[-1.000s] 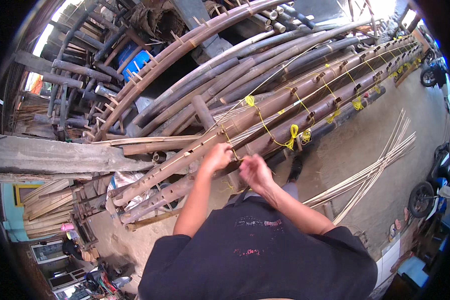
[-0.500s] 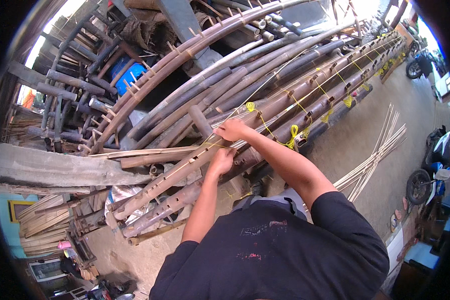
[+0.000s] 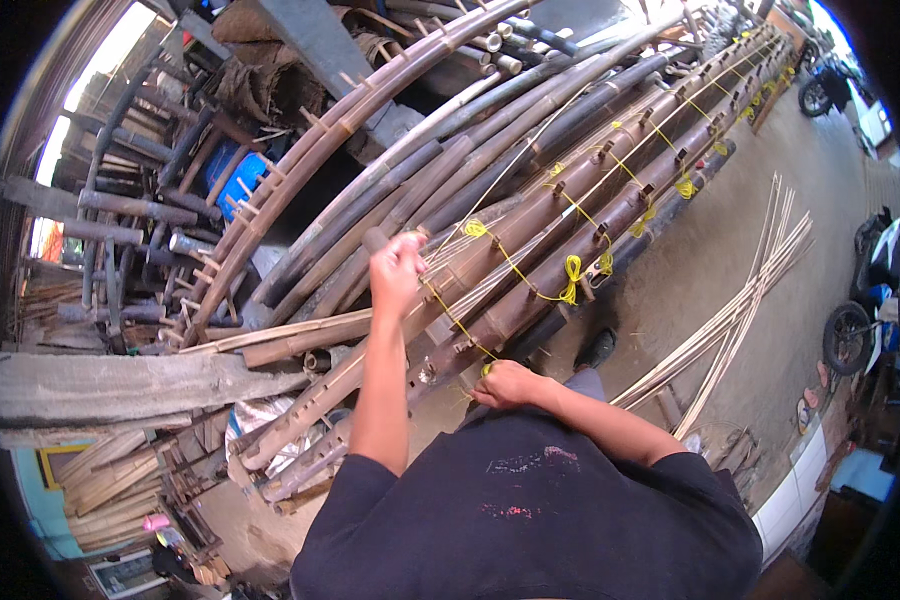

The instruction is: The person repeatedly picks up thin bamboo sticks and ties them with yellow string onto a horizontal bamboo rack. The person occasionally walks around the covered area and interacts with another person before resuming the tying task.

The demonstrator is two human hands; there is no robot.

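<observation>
Two long brown bamboo poles with notched holes run side by side in front of me, the farther pole (image 3: 498, 257) and the nearer pole (image 3: 518, 316). A yellow cord (image 3: 454, 318) stretches across them, down to my right hand (image 3: 507, 385). That hand is closed around the cord, with a bit of yellow showing at its fingertips. My left hand (image 3: 395, 275) is raised in a fist over the farther pole, near the cord's upper end; what it grips is hidden. Farther along, yellow cord bundles (image 3: 571, 279) hang on lashings across the poles.
Loose bamboo poles (image 3: 440, 165) lie beyond the notched pair, and a curved pegged pole (image 3: 345, 128) rises behind them. Thin bamboo sticks (image 3: 725, 310) lie on the floor at right. A motorcycle (image 3: 850, 330) stands at the right edge. A concrete beam (image 3: 140, 390) lies at left.
My right hand has moved from the farther pole down to the near side, close to my body. My left hand has risen up and left, away from the nearer pole.
</observation>
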